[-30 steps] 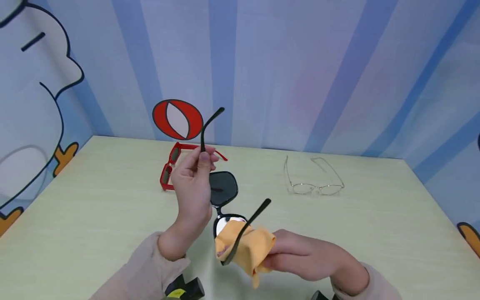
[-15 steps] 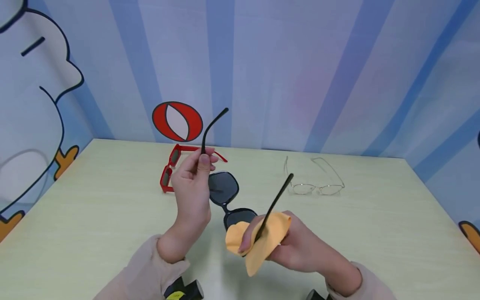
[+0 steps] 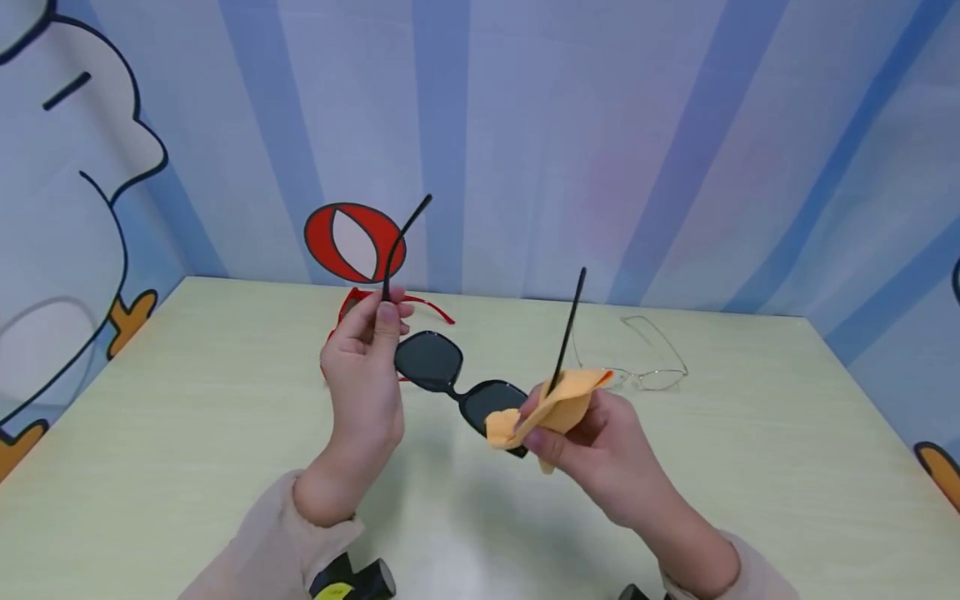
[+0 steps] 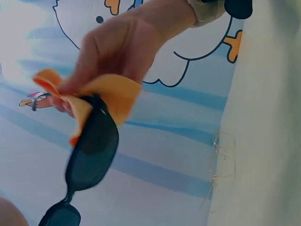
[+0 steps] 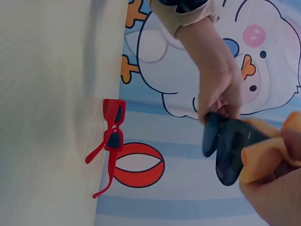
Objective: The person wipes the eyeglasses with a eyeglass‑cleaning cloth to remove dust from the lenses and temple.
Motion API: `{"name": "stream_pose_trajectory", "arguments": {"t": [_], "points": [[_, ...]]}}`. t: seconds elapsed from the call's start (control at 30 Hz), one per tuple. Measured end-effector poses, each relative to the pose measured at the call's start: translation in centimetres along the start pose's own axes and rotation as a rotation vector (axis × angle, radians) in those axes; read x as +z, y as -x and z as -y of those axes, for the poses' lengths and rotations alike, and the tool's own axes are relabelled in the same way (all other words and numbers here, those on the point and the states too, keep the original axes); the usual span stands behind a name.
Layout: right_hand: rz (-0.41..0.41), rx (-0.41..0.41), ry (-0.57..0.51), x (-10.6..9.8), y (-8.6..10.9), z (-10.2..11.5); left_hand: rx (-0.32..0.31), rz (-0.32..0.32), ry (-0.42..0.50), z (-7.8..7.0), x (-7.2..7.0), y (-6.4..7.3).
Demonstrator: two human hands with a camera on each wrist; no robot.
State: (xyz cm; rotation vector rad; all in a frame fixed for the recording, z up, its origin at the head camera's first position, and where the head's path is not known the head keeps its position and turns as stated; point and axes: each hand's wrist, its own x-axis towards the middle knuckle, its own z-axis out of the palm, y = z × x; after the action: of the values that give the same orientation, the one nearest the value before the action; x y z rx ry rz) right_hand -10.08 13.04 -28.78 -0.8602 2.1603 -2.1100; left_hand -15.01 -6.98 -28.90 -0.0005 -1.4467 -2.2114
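Black sunglasses (image 3: 429,362) are held in the air above the table, both temples pointing up and away. My left hand (image 3: 362,375) pinches one temple between thumb and fingers, beside the upper lens. With an orange-yellow cloth (image 3: 566,404) between its fingers, my right hand (image 3: 600,450) grips the other end of the sunglasses near the hinge. In the left wrist view the cloth (image 4: 115,96) wraps the outer end of the dark lens (image 4: 94,150). The right wrist view shows the cloth (image 5: 261,160) against the frame's edge.
Red sunglasses (image 3: 431,305) lie behind my left hand, partly hidden by it. Thin wire-framed glasses (image 3: 660,380) lie on the table (image 3: 750,467) at the right rear. A printed curtain (image 3: 525,150) rises behind the table's back edge.
My right hand has moved up, bringing the cloth and that end of the sunglasses with it. The lens once covered by cloth shows more. My left hand has shifted slightly left.
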Motion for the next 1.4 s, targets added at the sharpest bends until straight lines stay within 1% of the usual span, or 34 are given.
{"name": "stream_pose_trajectory", "arguments": {"t": [0.1,0.2,0.27,0.33,0.4,0.47,0.53,0.57,0.63,0.7,0.77,0.83,0.93,0.97,1.0,1.07,1.1,1.2,1.23,1.3,1.33,1.4], "points": [[-0.177,0.088,-0.002,-0.2,-0.4,-0.1,0.013,0.019,-0.015,-0.6,-0.1,0.2],[-0.355,0.125,0.057,-0.4,-0.9,-0.4,-0.01,0.055,-0.01,-1.1,-0.1,0.8],[-0.449,0.089,0.123,-0.6,-1.1,-0.7,-0.045,0.089,0.001,-1.4,0.0,1.3],[-0.502,0.009,0.214,-0.8,-1.3,-0.9,-0.085,0.121,0.029,-1.6,0.2,1.7],[-0.529,-0.091,0.307,-1.1,-1.6,-1.1,-0.121,0.145,0.059,-1.8,0.3,2.1],[-0.537,-0.189,0.385,-1.4,-1.9,-1.2,-0.15,0.16,0.075,-1.9,0.4,2.3],[-0.543,-0.248,0.459,-1.6,-2.1,-1.2,-0.16,0.167,0.075,-2.1,0.5,2.5],[-0.546,-0.259,0.478,-1.8,-2.3,-1.1,-0.164,0.168,0.072,-2.1,0.5,2.6],[-0.551,-0.249,0.496,-2.1,-2.4,-1.0,-0.175,0.172,0.061,-2.3,0.6,2.8],[-0.555,-0.204,0.485,-2.4,-2.5,-0.8,-0.2,0.18,0.048,-2.3,0.6,2.8],[-0.554,-0.139,0.421,-2.8,-2.5,-0.6,-0.241,0.195,0.038,-2.4,0.6,2.8],[-0.536,-0.08,0.332,-3.3,-2.4,-0.5,-0.288,0.211,0.035,-2.3,0.6,2.7],[-0.467,0.002,0.117,-4.0,-2.4,-0.4,-0.335,0.213,0.053,-2.3,0.5,2.5],[-0.429,0.023,0.051,-4.3,-2.4,-0.4,-0.348,0.21,0.062,-2.2,0.4,2.4],[-0.37,0.04,-0.039,-4.7,-2.4,-0.4,-0.361,0.206,0.069,-2.2,0.4,2.3],[-0.231,0.064,-0.238,-5.6,-2.4,-0.5,-0.386,0.201,0.083,-2.3,0.3,2.2],[-0.144,0.066,-0.33,-6.1,-2.4,-0.6,-0.403,0.203,0.09,-2.3,0.3,2.2],[0.153,0.061,-0.567,-7.4,-2.6,-1.0,-0.445,0.215,0.093,-2.1,0.3,2.2],[0.241,0.056,-0.621,-7.6,-2.8,-1.1,-0.456,0.222,0.095,-2.0,0.3,2.2],[0.382,0.042,-0.67,-7.9,-3.0,-1.2,-0.483,0.233,0.102,-1.8,0.4,2.3],[0.428,0.04,-0.674,-7.9,-3.2,-1.3,-0.496,0.238,0.104,-1.7,0.4,2.3],[0.462,0.035,-0.643,-8.0,-3.3,-1.1,-0.522,0.249,0.107,-1.5,0.4,2.3]]}}
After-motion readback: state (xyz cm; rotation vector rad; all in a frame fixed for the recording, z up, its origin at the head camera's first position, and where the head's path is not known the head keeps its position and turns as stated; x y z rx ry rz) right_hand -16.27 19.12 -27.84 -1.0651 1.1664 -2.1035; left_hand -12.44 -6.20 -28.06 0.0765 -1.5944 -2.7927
